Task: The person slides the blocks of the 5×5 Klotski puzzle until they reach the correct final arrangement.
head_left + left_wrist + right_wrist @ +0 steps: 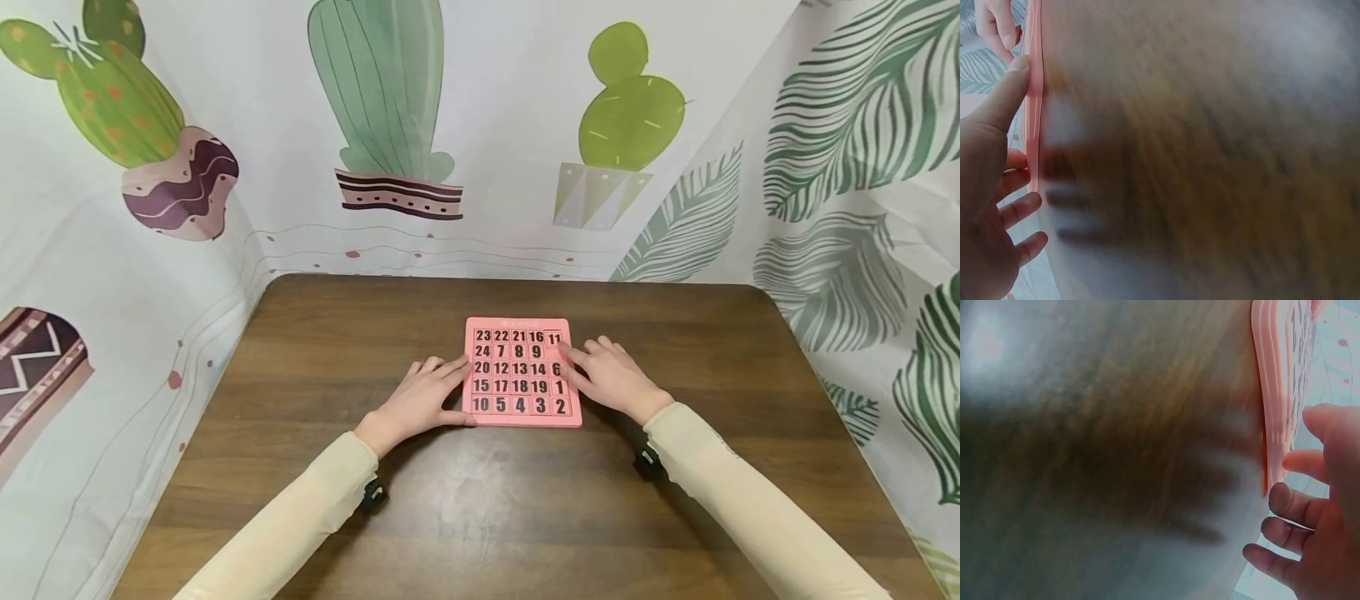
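I count one pink board point(522, 421), twenty-four numbered tiles point(520, 368), two sets of fingers point(452, 368), two pale sleeves point(300, 508), two black wrist cameras point(373, 495), one brown counter point(480, 525) and, behind, three printed cacti point(632, 125).

Indoor table nook, exact kind unclear: wood-grain table point(480, 492), cactus-and-leaf-print sheeting point(510, 108) around.

From left, on my pink sliding number puzzle point(521, 373) I read 1 to 24: far row point(518, 337) 23, 22, 21, 16, 11; near row point(520, 406) 10, 5, 4, 3, 2.
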Tool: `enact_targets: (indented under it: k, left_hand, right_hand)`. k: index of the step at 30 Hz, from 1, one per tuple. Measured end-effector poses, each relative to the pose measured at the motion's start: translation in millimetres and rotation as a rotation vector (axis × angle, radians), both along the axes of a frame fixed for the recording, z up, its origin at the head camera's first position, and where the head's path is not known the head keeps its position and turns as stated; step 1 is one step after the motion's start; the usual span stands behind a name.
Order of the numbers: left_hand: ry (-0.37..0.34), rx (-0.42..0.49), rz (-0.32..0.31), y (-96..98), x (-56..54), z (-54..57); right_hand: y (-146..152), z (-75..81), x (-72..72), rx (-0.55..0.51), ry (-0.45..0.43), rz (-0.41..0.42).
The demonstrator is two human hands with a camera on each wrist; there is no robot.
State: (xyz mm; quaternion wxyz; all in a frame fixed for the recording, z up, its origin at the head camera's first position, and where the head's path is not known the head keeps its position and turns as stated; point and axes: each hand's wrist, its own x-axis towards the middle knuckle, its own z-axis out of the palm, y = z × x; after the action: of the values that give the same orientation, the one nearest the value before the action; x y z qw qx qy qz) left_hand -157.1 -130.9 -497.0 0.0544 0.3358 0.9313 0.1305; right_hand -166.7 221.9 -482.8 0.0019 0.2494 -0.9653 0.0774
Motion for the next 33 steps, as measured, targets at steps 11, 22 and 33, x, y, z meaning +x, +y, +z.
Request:
enact_targets:
  k: [11, 22, 33]
  left_hand:
    - [0.001, -0.004, -0.001, -0.4, 0.5, 0.0]
    - [-0.009, -0.002, 0.002, -0.2, 1.2, 0.1]
    - [0.009, -0.014, -0.007, -0.1, 1.2, 2.4]
  right_hand:
    - [-2.0, 0.1, -3.9, -0.027, -0.047, -0.038]
    - [2.4, 0.0, 6.5, -0.012, -0.026, 0.002]
    - [-8.0, 1.3, -5.0, -0.071, 0.080, 0.047]
